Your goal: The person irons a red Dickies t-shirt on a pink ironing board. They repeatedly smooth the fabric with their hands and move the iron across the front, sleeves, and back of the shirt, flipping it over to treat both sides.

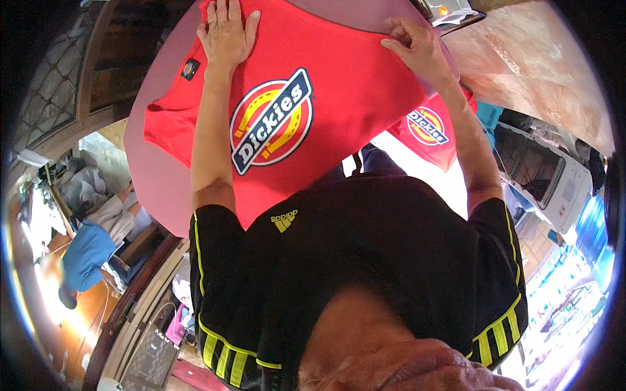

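A red shirt (339, 91) with a large round printed emblem and a small black tag is spread over a pink padded board (153, 189). My left hand (228, 32) lies flat on its far left part, palm down, fingers stretched out. At the far right edge of the cloth, my right hand (417, 49) is closed, with thumb and forefinger pinching the fabric. Below my right forearm hangs another red piece of cloth (437, 127) with the same kind of emblem, partly hidden by the arm and the shirt.
Beyond my right hand stands a dark-edged object (456, 16) with a small orange light, its kind unclear. A white machine (551, 176) is at the right, near a pale marbled surface (535, 58). To the left, another person in a blue top (91, 254) is beside an orange-brown surface.
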Demonstrator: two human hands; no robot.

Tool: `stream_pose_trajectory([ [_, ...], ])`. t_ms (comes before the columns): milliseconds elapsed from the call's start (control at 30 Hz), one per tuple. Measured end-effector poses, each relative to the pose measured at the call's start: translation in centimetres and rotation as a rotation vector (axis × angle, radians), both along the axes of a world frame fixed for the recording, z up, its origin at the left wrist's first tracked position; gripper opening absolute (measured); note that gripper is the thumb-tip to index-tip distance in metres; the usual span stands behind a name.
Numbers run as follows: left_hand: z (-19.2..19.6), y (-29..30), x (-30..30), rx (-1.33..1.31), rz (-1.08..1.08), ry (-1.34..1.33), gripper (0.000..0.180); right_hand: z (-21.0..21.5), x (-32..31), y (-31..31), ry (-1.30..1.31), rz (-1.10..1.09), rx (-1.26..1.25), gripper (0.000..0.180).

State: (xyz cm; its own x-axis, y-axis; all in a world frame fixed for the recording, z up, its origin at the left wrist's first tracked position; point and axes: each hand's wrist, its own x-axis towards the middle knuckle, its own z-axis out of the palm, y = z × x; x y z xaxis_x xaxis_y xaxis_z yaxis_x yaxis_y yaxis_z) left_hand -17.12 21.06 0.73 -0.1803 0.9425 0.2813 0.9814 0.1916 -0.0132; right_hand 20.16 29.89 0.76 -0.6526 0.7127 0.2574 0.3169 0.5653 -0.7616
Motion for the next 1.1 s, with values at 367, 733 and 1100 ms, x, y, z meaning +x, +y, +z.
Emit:
stream_pose_trajectory([
  [367,0.6,-4.4,20.3,0.198,-0.285,-0.376,0.056,-0.3,4.8,-8.1,0.002,-0.199,0.252,0.046],
  [733,-0.9,-6.6,24.3,0.108,-0.221,-0.208,0.064,0.9,3.3,-7.0,0.070,-0.144,0.115,0.031],
  [1100,-2.1,-20.8,25.3,0.266,-0.149,-0.547,0.042,-1.8,-1.7,-4.7,-0.068,0.116,0.550,0.034],
])
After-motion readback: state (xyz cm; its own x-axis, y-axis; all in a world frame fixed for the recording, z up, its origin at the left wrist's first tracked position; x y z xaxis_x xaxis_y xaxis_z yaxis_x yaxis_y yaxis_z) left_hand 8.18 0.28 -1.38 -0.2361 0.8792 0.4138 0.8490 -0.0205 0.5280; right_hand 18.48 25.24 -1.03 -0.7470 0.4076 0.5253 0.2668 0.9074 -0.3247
